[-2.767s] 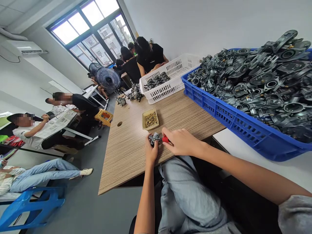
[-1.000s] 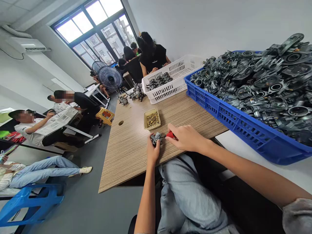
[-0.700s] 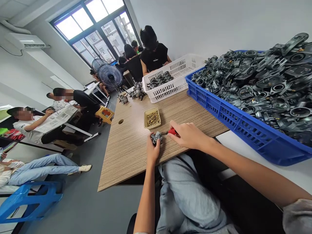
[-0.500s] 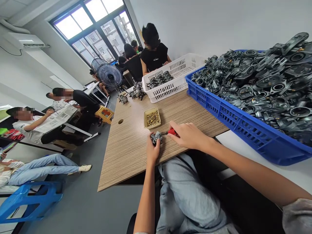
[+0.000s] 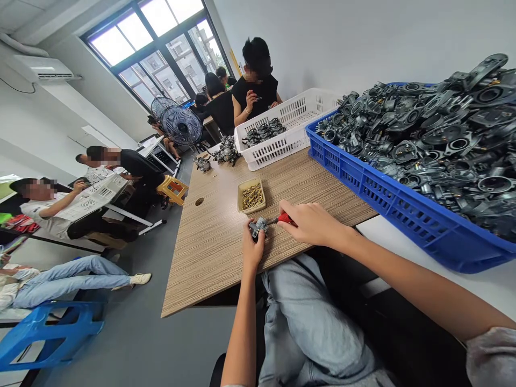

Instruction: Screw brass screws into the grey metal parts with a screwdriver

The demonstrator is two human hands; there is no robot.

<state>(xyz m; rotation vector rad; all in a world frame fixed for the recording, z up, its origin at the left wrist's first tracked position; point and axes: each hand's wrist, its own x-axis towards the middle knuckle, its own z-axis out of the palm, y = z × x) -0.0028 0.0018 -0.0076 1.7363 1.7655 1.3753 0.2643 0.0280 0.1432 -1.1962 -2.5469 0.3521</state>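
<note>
Two hands are at work at the near edge of the table (image 5: 201,258). We find the left hand (image 5: 252,250) closed round a small grey metal part (image 5: 258,227), steadying it on the surface. The right hand (image 5: 312,224) grips a red-handled screwdriver (image 5: 284,218), shaft nearly level, tip at the part's right side. We judge the step in hand to be turning a fastener in the part. The next move calls for a seated tip and a firm hold against twisting. The part lies between the hands, in the left. Just beyond stands a tray of brass screws (image 5: 252,196). A white basket (image 5: 282,145) sits at the far edge, and a blue crate (image 5: 387,207) heaped with metal parts lies along the right edge.
</note>
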